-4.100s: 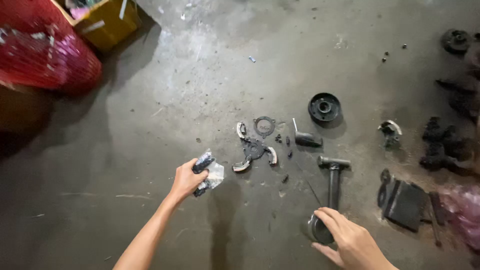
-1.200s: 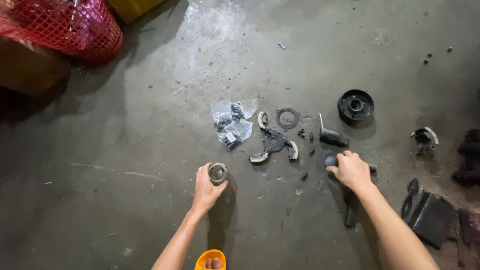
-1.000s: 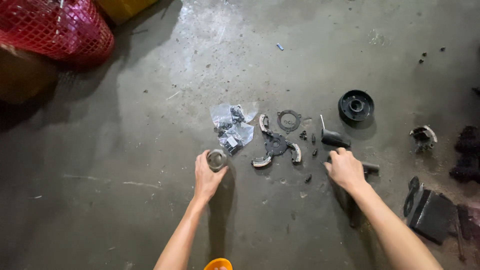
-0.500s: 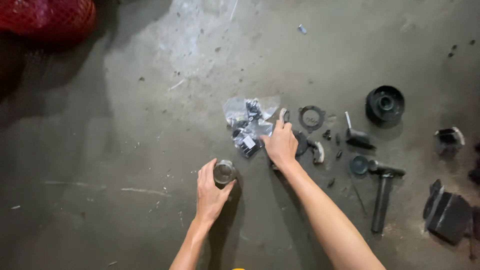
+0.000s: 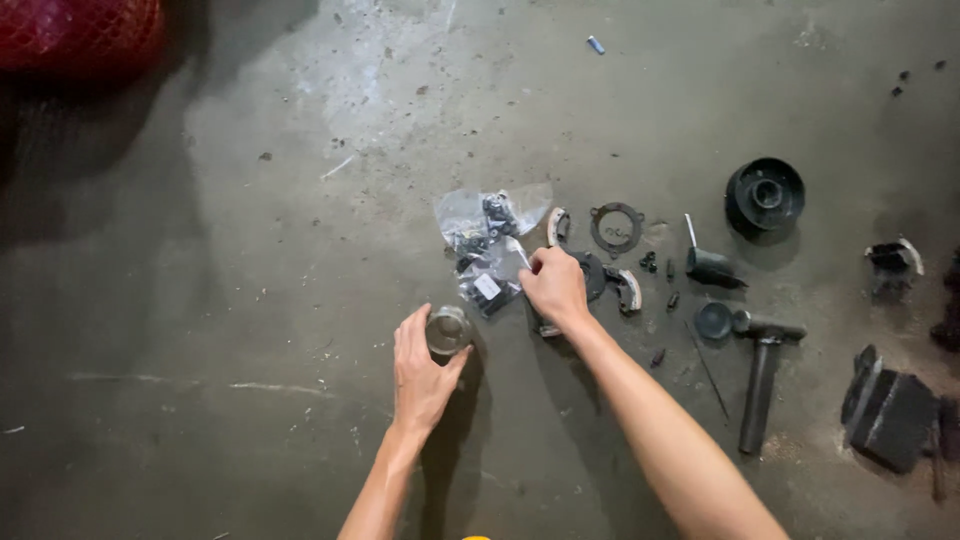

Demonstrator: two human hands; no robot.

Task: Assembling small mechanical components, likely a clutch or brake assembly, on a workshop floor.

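My left hand (image 5: pixel 420 370) grips a small round metal ring part (image 5: pixel 447 330) that rests on the concrete floor. My right hand (image 5: pixel 556 287) reaches over to the clear plastic bags of small black parts (image 5: pixel 485 250), fingers pinched at the edge of the lower bag; whether it holds the bag I cannot tell for sure. Just right of that hand lie curved shoe pieces (image 5: pixel 628 290) and a flat ring gasket (image 5: pixel 615 228).
A black pulley (image 5: pixel 765 193) stands at the upper right. A black T-shaped tool (image 5: pixel 758 372) and a round cap (image 5: pixel 713 320) lie to the right. Dark blocks (image 5: pixel 890 410) sit at the right edge, a red mesh sack (image 5: pixel 80 35) top left.
My right hand left the T-shaped tool on the right and moved left to the plastic bags. My left hand kept the ring part on the floor. The camera shifted left.
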